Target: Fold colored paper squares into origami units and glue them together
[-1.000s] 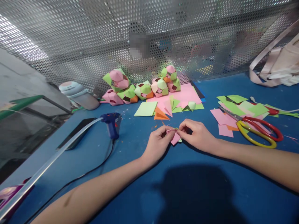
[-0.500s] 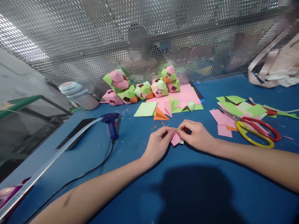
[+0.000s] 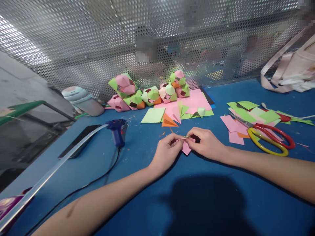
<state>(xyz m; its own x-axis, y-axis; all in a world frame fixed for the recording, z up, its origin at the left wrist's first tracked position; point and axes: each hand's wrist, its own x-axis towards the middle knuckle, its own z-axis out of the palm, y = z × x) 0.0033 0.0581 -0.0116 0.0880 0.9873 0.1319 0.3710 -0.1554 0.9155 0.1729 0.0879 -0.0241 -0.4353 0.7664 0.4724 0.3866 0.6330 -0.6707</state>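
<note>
Between my two hands is a small folded piece of pink paper (image 3: 187, 149), its corner pointing down toward me and a bit of green showing at its top edge. My left hand (image 3: 166, 149) pinches its left side with thumb and fingers. On the other side, my right hand (image 3: 205, 142) grips it between thumb and forefinger. The fingertips cover part of the folds. Just beyond lie folded orange paper (image 3: 169, 120) and a stack of pale green sheets (image 3: 153, 115).
Folded paper balls (image 3: 151, 95) line the back by the perforated metal screen (image 3: 98, 42). A blue glue gun (image 3: 118, 132) with a long glue stick stands left, its cord trailing forward. Scissors (image 3: 265, 136) lie over paper squares at right. A bottle (image 3: 83, 101) leans back left.
The pink paper has been turned between my fingers. Its pink face now spreads wider on both sides, and the green at its lower right no longer shows. Both hands stay nearly in place.
</note>
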